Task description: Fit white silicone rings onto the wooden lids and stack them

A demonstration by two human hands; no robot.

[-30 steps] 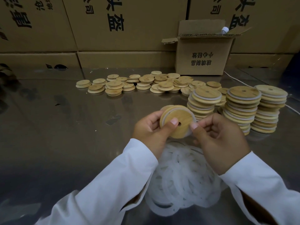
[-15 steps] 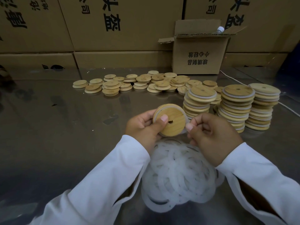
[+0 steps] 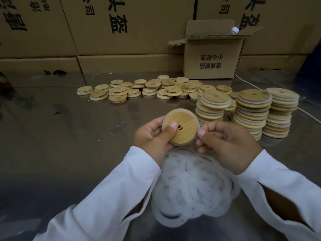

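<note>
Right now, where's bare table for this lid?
Bare table left of the left hand, from the loose lids at the back to the near edge. A strip lies between the held lid and the loose lids. Crowded: three stacks beyond the right hand, ring pile under the wrists.

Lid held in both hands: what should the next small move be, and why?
Probably press the ring onto the right edge of the lid with the right hand. The left hand grips the lid, white ring shows round most of its rim, and the right hand pinches at that edge.
</note>
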